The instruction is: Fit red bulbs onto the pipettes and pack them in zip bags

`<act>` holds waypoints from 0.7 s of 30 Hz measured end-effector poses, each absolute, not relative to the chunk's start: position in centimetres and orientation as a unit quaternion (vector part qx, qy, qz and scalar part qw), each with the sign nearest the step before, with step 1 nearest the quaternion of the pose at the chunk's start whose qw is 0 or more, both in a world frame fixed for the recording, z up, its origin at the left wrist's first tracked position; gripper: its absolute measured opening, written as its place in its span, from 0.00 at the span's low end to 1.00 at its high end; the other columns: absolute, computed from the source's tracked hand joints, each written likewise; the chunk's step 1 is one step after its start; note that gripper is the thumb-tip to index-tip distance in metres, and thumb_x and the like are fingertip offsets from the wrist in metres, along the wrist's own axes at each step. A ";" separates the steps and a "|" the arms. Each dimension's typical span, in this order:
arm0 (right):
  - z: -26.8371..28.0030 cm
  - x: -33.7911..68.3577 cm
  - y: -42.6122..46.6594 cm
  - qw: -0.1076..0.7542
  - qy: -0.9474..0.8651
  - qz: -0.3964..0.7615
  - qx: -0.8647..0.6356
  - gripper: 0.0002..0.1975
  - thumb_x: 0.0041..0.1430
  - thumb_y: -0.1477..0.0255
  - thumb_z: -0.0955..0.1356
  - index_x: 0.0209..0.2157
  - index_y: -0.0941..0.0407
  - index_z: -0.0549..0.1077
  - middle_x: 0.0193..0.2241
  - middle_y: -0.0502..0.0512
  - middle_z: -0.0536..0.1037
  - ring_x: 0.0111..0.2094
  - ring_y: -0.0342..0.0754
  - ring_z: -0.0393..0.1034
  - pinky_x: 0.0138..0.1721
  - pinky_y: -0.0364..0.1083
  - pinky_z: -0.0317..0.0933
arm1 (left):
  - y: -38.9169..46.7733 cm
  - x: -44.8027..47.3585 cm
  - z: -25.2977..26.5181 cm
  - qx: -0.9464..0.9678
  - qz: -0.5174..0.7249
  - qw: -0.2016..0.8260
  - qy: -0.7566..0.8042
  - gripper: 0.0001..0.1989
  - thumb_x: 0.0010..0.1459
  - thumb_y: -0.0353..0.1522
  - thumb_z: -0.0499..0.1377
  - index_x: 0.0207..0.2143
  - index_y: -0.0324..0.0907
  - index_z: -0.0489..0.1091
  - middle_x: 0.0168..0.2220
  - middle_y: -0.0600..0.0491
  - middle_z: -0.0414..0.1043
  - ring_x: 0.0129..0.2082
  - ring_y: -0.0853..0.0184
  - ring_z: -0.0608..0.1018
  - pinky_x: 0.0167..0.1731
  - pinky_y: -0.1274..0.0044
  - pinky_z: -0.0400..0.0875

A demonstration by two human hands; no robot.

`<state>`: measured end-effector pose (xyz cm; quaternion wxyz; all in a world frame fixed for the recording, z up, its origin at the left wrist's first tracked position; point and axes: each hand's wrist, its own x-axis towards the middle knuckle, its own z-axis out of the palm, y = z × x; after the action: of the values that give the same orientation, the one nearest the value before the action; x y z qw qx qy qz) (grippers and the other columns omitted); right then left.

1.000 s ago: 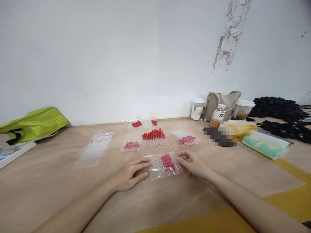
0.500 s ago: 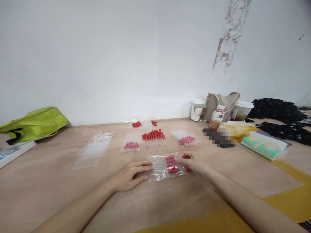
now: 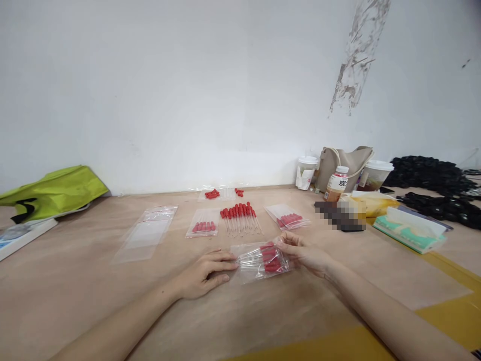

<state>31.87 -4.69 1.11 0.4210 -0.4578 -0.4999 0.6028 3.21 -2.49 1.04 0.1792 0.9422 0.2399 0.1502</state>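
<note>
A clear zip bag lies in front of me with several thin, clear-stemmed droppers in it, their red bulbs towards the right. My right hand pinches the bag's right end between thumb and fingers. Flat on the table, my left hand is open with fingers stretched out, its fingertips touching the bag's left side. Just beyond lies a row of loose red-bulbed droppers. On either side of that row is a filled bag, one on the left and another on the right.
Flat clear bags lie to the left. Small red pieces sit by the wall. At the right stand a drink bottle, lidded cups, a beige handbag and a tissue pack. A yellow-green bag is far left.
The right end of the bag has lifted slightly, and the droppers in it have shifted a little to the right. My right hand keeps its pinch; my left hand has barely moved.
</note>
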 end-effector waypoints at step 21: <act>2.4 36.2 4.3 0.637 -0.417 0.371 -0.531 0.21 0.44 0.61 0.65 0.20 0.53 0.46 0.13 0.43 0.56 0.18 0.40 0.59 0.20 0.42 0.59 | 6.3 -9.0 2.2 0.588 0.093 -0.031 0.803 0.35 0.55 0.43 0.44 0.49 0.14 0.54 0.46 0.19 0.57 0.47 0.35 0.61 0.39 0.55 0.57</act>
<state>36.20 4.32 2.40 0.6374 -0.5312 -0.4173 0.3707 -8.98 6.30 2.24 -0.0307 0.5877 0.8032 0.0926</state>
